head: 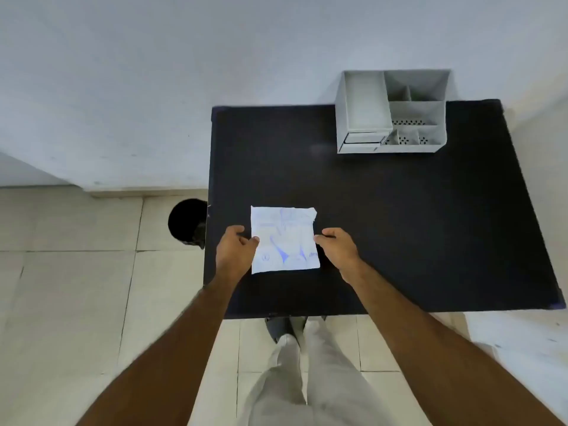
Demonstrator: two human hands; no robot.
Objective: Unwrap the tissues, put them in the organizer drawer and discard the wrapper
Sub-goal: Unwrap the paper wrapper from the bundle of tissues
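A white tissue pack (284, 239) with blue print on its wrapper lies flat on the black table (399, 226), near the front left. My left hand (235, 250) pinches its left edge between thumb and fingers. At the pack's right edge, the fingertips of my right hand (336, 245) are curled and touching it. The grey desk organizer (392, 112) stands at the table's far edge, well beyond the pack to the right. Its small drawer (364, 139) sits at the lower left of its front and looks shut.
A black round bin (187, 222) stands on the tiled floor just left of the table. A white wall runs behind the table. My legs in light trousers stand at the table's front edge.
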